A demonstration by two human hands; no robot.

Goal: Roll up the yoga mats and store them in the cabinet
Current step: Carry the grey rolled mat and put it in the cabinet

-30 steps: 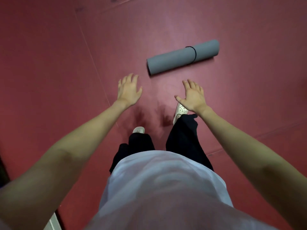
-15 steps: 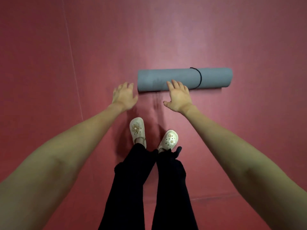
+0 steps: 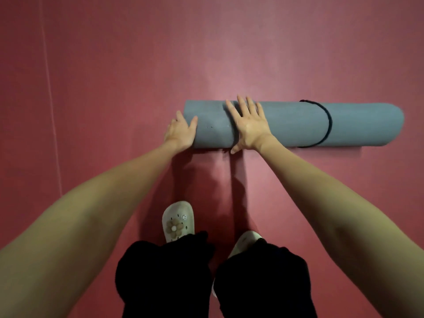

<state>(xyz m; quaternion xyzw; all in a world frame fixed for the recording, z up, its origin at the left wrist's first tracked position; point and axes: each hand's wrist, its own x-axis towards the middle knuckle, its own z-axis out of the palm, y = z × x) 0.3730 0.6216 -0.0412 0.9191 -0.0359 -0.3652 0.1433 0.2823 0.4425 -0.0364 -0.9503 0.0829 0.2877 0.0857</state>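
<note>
A rolled grey-blue yoga mat [image 3: 293, 125] lies crosswise on the red floor in front of me. A black elastic band [image 3: 329, 125] loops around it near its right end. My left hand [image 3: 180, 131] is against the mat's left end, thumb laid over the roll and fingers straight beside the end. My right hand [image 3: 249, 125] lies flat on top of the roll left of its middle, fingers spread and straight, thumb down at the near side. No cabinet is in view.
Red padded floor [image 3: 114, 65] surrounds the mat, with a thin seam line [image 3: 51, 99] running down the left. My feet in pale clogs [image 3: 177, 221] stand just behind the mat, below black trouser legs [image 3: 160, 276].
I have bent closer to the mat. Both hands moved forward from the floor side onto the roll: the left to its left end, the right onto its top.
</note>
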